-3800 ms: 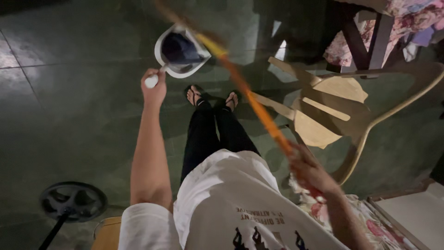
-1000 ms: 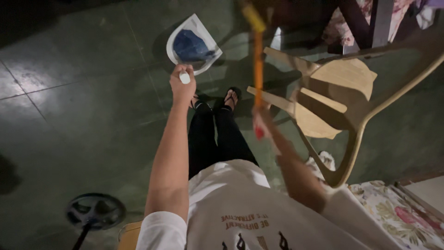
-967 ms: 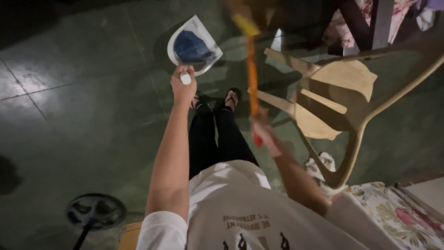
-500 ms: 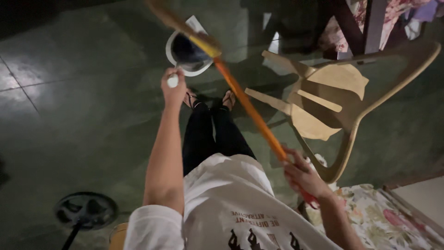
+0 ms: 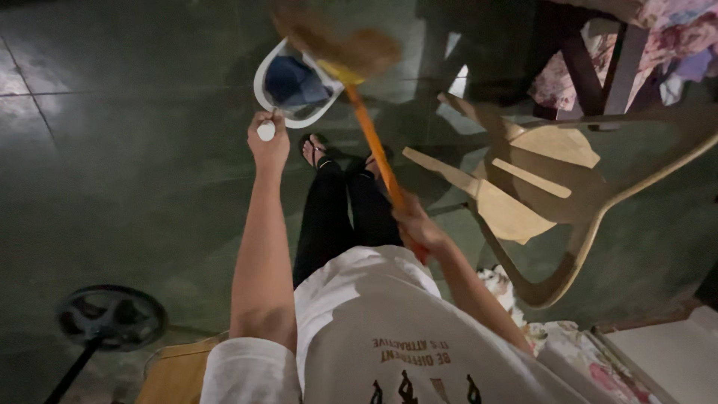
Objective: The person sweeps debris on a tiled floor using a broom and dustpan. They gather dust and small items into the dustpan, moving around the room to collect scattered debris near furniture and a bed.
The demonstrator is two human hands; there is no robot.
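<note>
Broom (image 5: 368, 142) inside right-hand fingers (image 5: 410, 218)

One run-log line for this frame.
left hand: holds white dustpan | right hand: grips orange broom | bristles at pan mouth | tipped tan chair right

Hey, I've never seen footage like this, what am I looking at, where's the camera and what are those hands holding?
There is no machine here. The camera sits on a person's head and looks straight down, so you see their white shirt, dark trousers and sandalled feet on a dark tiled floor. The left hand grips the white handle of a long-handled dustpan resting on the floor. The right hand grips the orange stick of a broom, whose blurred bristles are by the pan's mouth. A beige plastic chair stands to the right, and a round black stand base at lower left.
</note>
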